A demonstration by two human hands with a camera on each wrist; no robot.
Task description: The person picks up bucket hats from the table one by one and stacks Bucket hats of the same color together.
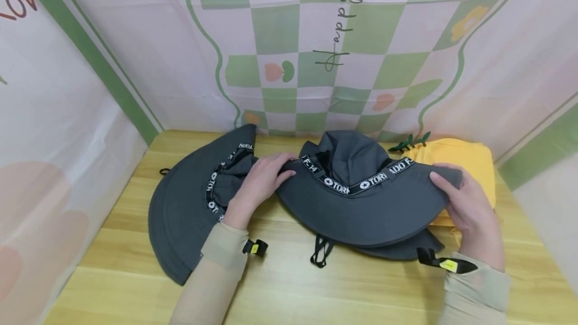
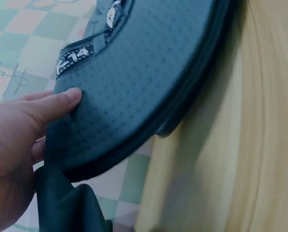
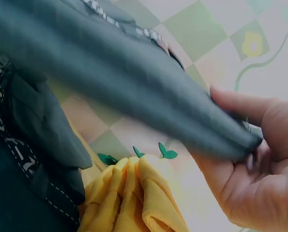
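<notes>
A dark grey wide-brimmed hat is held up by both hands, its brim folded into a half-moon and its lettered inner band showing. My left hand pinches the left end of the brim, with the thumb on top in the left wrist view. At the opposite end, my right hand grips the brim between thumb and fingers. Beneath the held hat, part of another dark grey hat shows. A similar grey hat lies folded at the left, partly behind my left forearm.
Behind my right hand sits a folded yellow cloth item with green leaf-shaped pieces. A black cord hangs below the held hat. The wooden table meets a printed checkered curtain at the back.
</notes>
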